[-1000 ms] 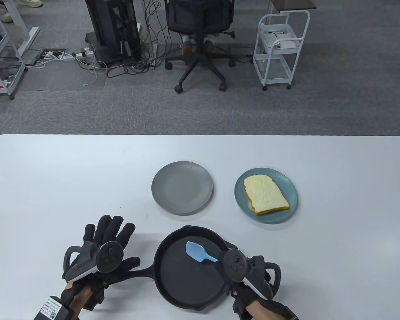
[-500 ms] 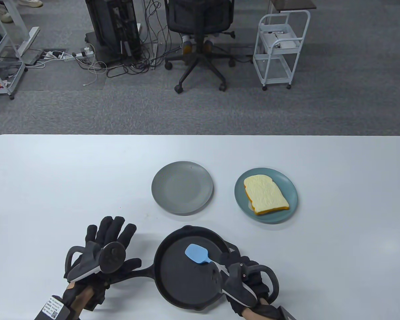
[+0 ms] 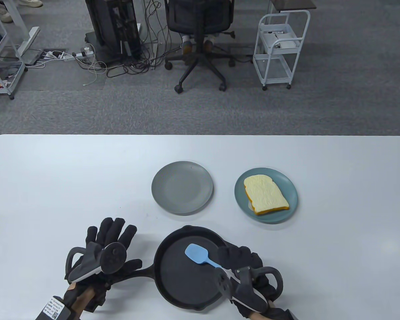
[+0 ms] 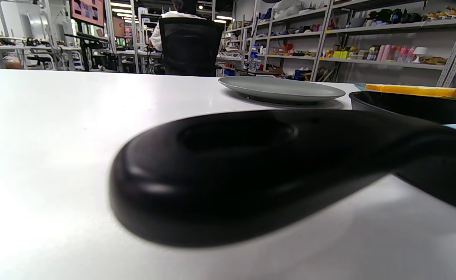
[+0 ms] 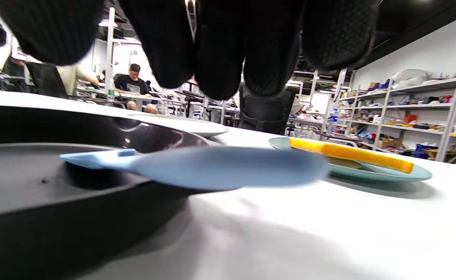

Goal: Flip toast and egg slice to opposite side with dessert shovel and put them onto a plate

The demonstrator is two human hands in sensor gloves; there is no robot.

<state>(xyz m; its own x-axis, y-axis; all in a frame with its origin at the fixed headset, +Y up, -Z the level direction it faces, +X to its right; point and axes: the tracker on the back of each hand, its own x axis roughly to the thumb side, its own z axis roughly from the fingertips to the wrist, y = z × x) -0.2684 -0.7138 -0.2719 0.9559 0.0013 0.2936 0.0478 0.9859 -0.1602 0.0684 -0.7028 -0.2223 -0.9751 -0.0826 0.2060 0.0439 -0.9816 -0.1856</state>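
Note:
The toast [image 3: 265, 195] lies on a teal plate [image 3: 286, 213] at the right, and only a pale sliver shows under its near corner. A light blue dessert shovel [image 3: 196, 253] lies with its blade in the black pan [image 3: 186, 283] and its handle across the right rim [image 5: 212, 167]. My right hand [image 3: 238, 258] hovers just behind that handle. Its fingers [image 5: 220, 46] hang above the handle and do not touch it. My left hand [image 3: 111, 233] lies with straight fingers over the pan's handle [image 4: 251, 167].
An empty grey plate [image 3: 182, 187] stands left of the teal plate and beyond the pan. The white table [image 3: 53, 183] stretches bare to the left and far right. Beyond its far edge are an office chair [image 3: 200, 40] and a white cart [image 3: 280, 50].
My right hand set the shovel down across the pan's rim, let it go and drew back toward the front edge, turning its tracker downward. The left hand barely moved.

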